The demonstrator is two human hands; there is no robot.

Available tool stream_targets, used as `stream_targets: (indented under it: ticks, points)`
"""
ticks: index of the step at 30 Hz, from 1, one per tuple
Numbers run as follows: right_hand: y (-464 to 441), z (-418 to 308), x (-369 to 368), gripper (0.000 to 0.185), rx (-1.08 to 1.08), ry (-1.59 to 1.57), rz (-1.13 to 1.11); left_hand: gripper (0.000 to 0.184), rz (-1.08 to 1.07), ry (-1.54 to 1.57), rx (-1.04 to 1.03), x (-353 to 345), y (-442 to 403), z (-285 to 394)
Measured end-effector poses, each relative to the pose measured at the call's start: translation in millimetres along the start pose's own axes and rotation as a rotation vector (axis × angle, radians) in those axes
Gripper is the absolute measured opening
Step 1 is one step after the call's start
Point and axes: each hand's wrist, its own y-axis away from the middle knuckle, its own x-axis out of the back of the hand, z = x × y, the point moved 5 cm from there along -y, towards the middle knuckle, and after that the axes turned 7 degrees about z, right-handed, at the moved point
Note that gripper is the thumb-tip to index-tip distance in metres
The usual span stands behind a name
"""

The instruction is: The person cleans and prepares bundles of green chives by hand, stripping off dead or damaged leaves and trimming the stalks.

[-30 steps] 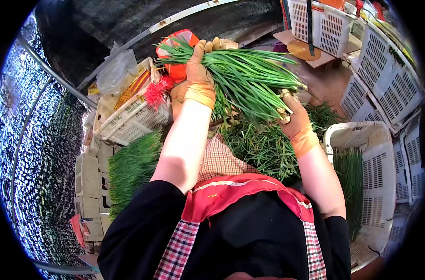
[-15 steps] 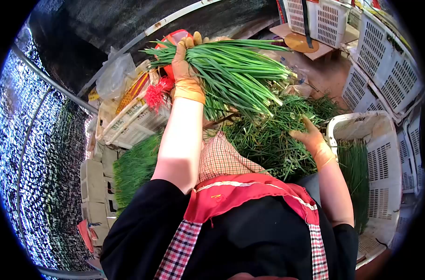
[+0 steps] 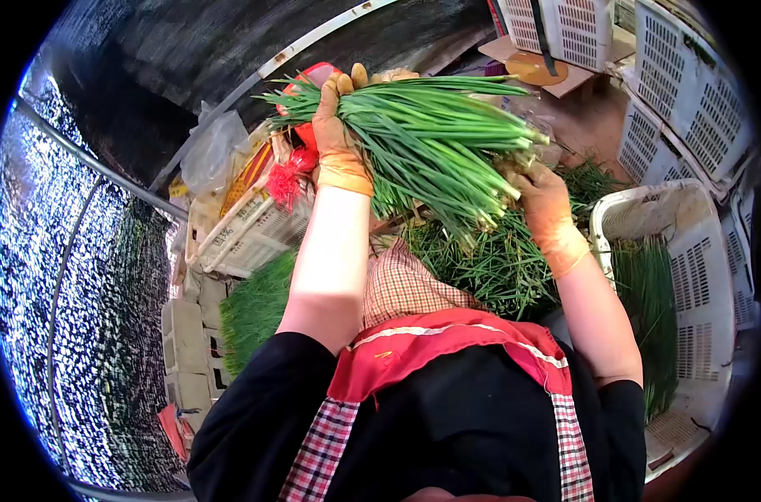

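Observation:
My left hand (image 3: 334, 125), in an orange glove, grips a large bunch of garlic chives (image 3: 439, 142) near the leafy end. The bunch lies sideways, its pale stem ends pointing right. At those ends is my right hand (image 3: 543, 197), also gloved, its fingers curled in against the stems; its fingertips are partly hidden. Below the bunch spreads a heap of loose green leaves and trimmings (image 3: 497, 272). A red bundle of string (image 3: 288, 177) sits beside my left wrist.
On the right stands a white plastic crate (image 3: 694, 293) with chives (image 3: 648, 318) inside. More chives (image 3: 259, 305) lie at the left, near a white crate (image 3: 251, 238) and a clear plastic bag (image 3: 217, 155). Stacked crates (image 3: 681, 92) rise at the upper right.
My right hand has moved up and left from above the loose heap to the stem ends, its fingers curling. My left hand keeps hold of the bunch, shifted slightly.

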Motion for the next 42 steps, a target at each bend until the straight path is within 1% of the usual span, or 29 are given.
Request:
stream_targets:
  ticks: [2,3,4,6,7,8,9,10,12,13,15,16,18,20,21,22,24,25,26,28,29,30,31,33,34,36,38,40,42]
  points:
    - [3,4,26,0.021,-0.05,0.064,0.061,0.023,-0.251,-0.006,0.006,-2,-6,-1]
    - [-1,15,42,0.02,-0.059,0.078,0.071,0.017,-0.048,0.067,0.044,-5,-3,0]
    - [-2,25,57,0.022,-0.13,0.215,0.154,0.018,-0.071,0.087,0.036,-8,-2,3]
    - [-16,71,93,0.033,-0.255,0.662,0.065,0.018,-0.182,0.019,0.014,-11,-4,13]
    - [-17,80,95,0.033,-0.254,0.653,0.069,0.018,-0.187,0.061,0.064,-11,-4,14]
    - [-18,81,92,0.039,-0.071,0.666,0.086,0.02,-0.273,-0.007,0.081,-13,0,15]
    - [-11,68,78,0.046,0.106,0.677,0.098,0.02,-0.247,0.046,0.083,-6,-6,17]
    - [-9,53,58,0.053,0.054,0.417,0.005,0.021,-0.219,0.1,0.085,1,-12,19]
    - [8,6,15,0.044,-0.102,0.003,-0.069,0.021,-0.217,0.096,0.117,-3,-5,18]
    - [6,5,6,0.044,-0.103,0.0,-0.069,0.021,-0.211,0.096,0.148,-5,-3,16]
    - [-4,5,-12,0.03,-0.052,0.033,-0.176,0.021,-0.231,0.09,0.158,-10,-1,15]
    - [-5,8,-14,0.021,-0.039,0.117,-0.093,0.021,-0.247,0.086,0.169,-12,2,14]
    - [0,-2,-13,0.02,0.132,0.277,-0.1,0.02,-0.266,0.064,0.157,-9,0,15]
    - [4,0,-1,0.019,0.041,0.281,-0.052,0.023,-0.298,0.046,0.038,0,-12,22]
    - [3,4,11,0.021,0.066,0.42,-0.03,0.023,-0.381,0.085,0.055,-4,-8,21]
    - [-5,30,25,0.022,-0.037,0.503,-0.084,0.022,-0.321,0.036,-0.019,3,-10,28]
    - [-3,37,37,0.042,0.184,0.669,-0.111,0.02,-0.362,0.219,0.052,-9,-4,29]
    - [-3,34,26,0.073,0.034,0.276,-0.217,0.019,-0.425,0.063,0.017,-16,1,27]
    - [-1,30,26,0.083,-0.206,0.033,-0.229,0.018,-0.42,0.019,-0.019,-18,7,25]
    - [-4,10,3,0.085,-0.203,-0.273,-0.421,0.015,-0.461,0.04,-0.015,-30,18,18]
    - [-2,6,-9,0.072,-0.239,-0.298,-0.405,0.014,-0.481,0.027,0.005,-34,25,15]
    - [5,-14,-15,0.051,-0.007,-0.064,-0.347,0.013,-0.505,0.014,0.021,-39,29,12]
    - [-3,2,-14,0.041,0.027,-0.108,-0.31,0.015,-0.643,0.196,0.179,-51,36,7]
    - [3,7,-15,0.022,0.069,-0.281,-0.225,0.015,-0.675,0.157,0.185,-49,32,11]
    - [4,22,-7,0.015,-0.149,-0.187,-0.193,0.015,-0.71,0.118,0.201,-50,32,12]
    - [7,29,18,0.013,-0.063,0.214,-0.134,0.015,-0.74,0.036,0.174,-55,36,13]
    - [-7,75,62,0.016,-0.237,0.301,-0.079,0.014,-0.737,0.089,0.214,-58,40,17]
    - [-4,64,60,0.019,-0.189,0.209,-0.088,0.014,-0.788,0.059,0.197,-61,39,19]
    - [13,-8,22,0.027,0.054,-0.04,-0.084,0.007,-0.797,-0.016,0.21,-65,44,20]
